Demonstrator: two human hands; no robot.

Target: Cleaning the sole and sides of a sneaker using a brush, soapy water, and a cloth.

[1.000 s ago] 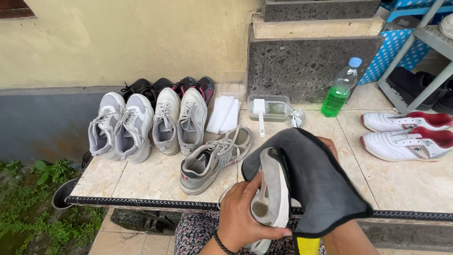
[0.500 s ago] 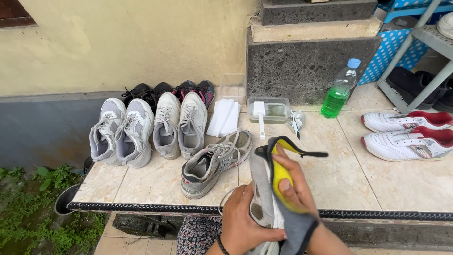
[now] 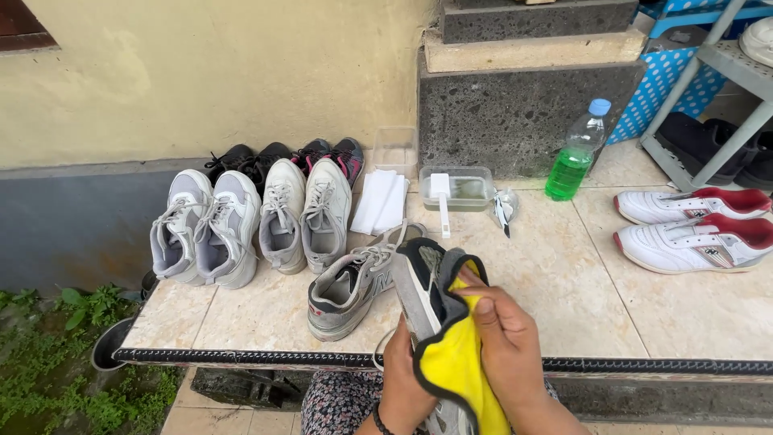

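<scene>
Right hand (image 3: 506, 342) pinches a yellow cloth with dark trim (image 3: 455, 366), thumb on top, pressing it against the side of a grey sneaker (image 3: 419, 294). Left hand (image 3: 403, 383) is wrapped around that same sneaker from below, low in the view and just over the lap in patterned fabric (image 3: 342, 403) (dark band on the wrist). The sneaker stands tilted, sole edge toward the camera, partly covered by the cloth.

Just left of the held shoe, its grey mate (image 3: 350, 286) lies on the tiled ledge (image 3: 564, 274), laces loose, near the front edge. Behind it, a row against the wall: two chunky grey-white sneakers (image 3: 205, 229), then two pale grey sneakers (image 3: 304, 209), with black shoes (image 3: 245, 159) and black-pink shoes (image 3: 334, 151) tucked further back.

To the right of the row: folded white cloth or insoles (image 3: 380, 201) (cannot tell which), an empty clear tub (image 3: 394, 149) behind, a clear tray with liquid (image 3: 459, 189) with a white brush (image 3: 441, 201) lying across its rim, a small shiny item (image 3: 503, 208) beside it. Plastic bottle of green liquid, blue cap (image 3: 576, 153), stands upright by the dark stone step (image 3: 515, 113). Far right, a white-and-red sneaker pair (image 3: 692, 225) on the tiles, well apart from the hands. Grey metal rack (image 3: 717, 72) top right with dark shoes under it. Plants (image 3: 56, 354) at lower left below the ledge.
</scene>
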